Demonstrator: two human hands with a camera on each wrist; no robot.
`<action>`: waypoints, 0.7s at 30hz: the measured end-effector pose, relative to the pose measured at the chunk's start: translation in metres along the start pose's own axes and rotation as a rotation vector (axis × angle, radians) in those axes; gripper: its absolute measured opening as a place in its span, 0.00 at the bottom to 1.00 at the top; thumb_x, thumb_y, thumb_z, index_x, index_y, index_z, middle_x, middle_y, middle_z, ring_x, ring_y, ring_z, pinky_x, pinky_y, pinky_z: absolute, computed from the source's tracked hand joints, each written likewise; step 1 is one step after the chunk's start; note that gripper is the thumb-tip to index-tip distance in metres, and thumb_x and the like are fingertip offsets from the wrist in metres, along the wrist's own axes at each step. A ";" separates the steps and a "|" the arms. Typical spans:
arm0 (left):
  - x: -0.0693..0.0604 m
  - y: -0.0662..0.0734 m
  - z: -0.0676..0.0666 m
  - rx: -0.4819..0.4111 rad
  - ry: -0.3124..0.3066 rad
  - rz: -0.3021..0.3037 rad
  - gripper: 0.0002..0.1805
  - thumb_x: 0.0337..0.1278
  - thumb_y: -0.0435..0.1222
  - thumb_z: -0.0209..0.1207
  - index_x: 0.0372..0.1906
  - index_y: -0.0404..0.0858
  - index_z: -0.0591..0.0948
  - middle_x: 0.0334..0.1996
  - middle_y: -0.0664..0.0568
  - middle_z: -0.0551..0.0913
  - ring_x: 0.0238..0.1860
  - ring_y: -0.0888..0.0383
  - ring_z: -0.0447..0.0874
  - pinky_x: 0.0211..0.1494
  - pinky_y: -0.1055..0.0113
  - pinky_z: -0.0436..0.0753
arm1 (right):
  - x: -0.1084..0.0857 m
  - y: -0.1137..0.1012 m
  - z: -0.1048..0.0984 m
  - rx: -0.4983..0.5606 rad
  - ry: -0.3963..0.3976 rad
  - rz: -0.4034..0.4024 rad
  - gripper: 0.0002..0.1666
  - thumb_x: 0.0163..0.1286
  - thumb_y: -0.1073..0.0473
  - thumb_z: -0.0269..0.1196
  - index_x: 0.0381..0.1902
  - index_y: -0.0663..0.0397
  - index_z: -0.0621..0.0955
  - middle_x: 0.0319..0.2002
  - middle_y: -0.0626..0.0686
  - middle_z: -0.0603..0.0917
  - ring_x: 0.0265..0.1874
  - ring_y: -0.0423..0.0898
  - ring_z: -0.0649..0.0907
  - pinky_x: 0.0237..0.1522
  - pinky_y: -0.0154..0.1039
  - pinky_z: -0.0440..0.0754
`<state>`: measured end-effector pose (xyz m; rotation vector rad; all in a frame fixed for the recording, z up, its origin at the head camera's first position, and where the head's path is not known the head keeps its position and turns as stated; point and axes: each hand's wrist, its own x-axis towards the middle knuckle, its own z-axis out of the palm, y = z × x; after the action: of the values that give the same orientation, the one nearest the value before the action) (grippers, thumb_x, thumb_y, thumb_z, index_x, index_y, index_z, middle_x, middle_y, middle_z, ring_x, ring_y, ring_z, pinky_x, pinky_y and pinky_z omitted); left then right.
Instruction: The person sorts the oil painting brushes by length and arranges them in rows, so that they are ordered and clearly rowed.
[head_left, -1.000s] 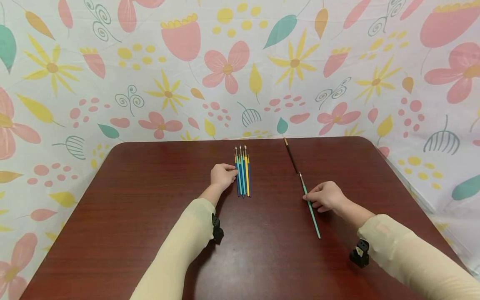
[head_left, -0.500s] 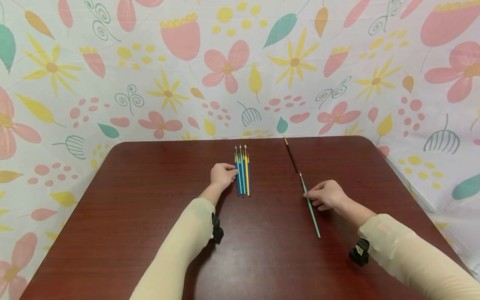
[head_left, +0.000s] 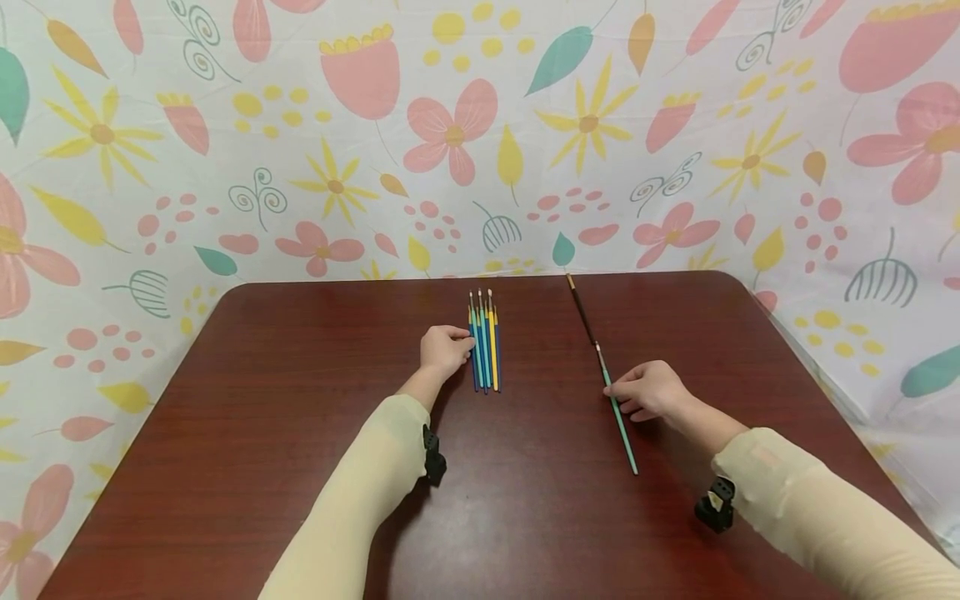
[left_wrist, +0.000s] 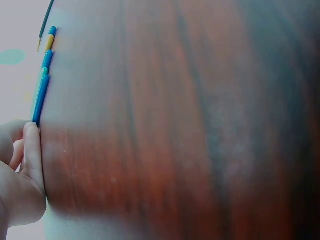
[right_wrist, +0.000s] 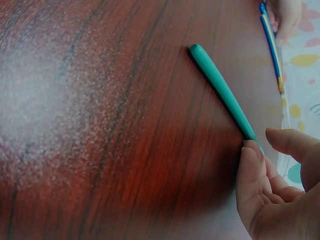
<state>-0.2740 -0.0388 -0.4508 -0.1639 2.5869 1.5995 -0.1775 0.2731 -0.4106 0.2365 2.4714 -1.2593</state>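
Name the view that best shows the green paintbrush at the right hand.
Head view: both ends of the green paintbrush show. Right wrist shows only part of the handle, closer; left wrist doesn't clearly show it.

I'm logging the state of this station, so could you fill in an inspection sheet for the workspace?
Surface: dark reddish wood-grain table, with glare on it.
Job's things: bunch of brushes in blues and yellow, side by side; green brush slanting to the right of them; dark brush beyond its tip, whether touching is unclear.
Clutter: nothing seen.
Hands: left hand touches the bunch's left edge; right hand holds the green brush.
Cables: nothing seen.
Surroundings: flower-and-leaf patterned backdrop behind the table.
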 end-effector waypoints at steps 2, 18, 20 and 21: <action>0.000 0.000 0.000 0.003 0.000 0.001 0.13 0.58 0.38 0.62 0.45 0.36 0.85 0.31 0.45 0.87 0.28 0.59 0.84 0.33 0.67 0.84 | 0.000 0.000 0.000 0.001 -0.001 0.001 0.19 0.62 0.57 0.65 0.43 0.70 0.82 0.35 0.57 0.86 0.29 0.44 0.85 0.34 0.44 0.86; -0.001 0.001 -0.002 0.009 -0.003 -0.008 0.13 0.57 0.38 0.62 0.45 0.36 0.85 0.33 0.45 0.87 0.29 0.58 0.84 0.36 0.66 0.85 | 0.002 0.000 -0.008 0.007 0.031 -0.001 0.21 0.62 0.55 0.64 0.43 0.71 0.81 0.36 0.58 0.87 0.30 0.44 0.85 0.33 0.43 0.86; -0.001 0.001 -0.001 0.009 -0.005 -0.009 0.13 0.58 0.39 0.62 0.45 0.36 0.85 0.34 0.45 0.87 0.29 0.58 0.84 0.36 0.66 0.85 | 0.003 0.000 -0.009 0.016 0.045 -0.005 0.22 0.62 0.55 0.65 0.44 0.71 0.81 0.34 0.56 0.87 0.30 0.43 0.85 0.33 0.43 0.86; -0.002 0.001 -0.001 0.006 -0.005 -0.008 0.13 0.58 0.38 0.62 0.45 0.36 0.85 0.35 0.45 0.86 0.29 0.58 0.84 0.36 0.66 0.85 | 0.003 -0.001 -0.009 0.022 0.051 -0.008 0.22 0.62 0.55 0.65 0.44 0.71 0.81 0.34 0.56 0.87 0.29 0.43 0.86 0.32 0.43 0.86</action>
<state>-0.2727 -0.0393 -0.4492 -0.1690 2.5836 1.5866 -0.1830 0.2802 -0.4064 0.2686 2.5049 -1.2997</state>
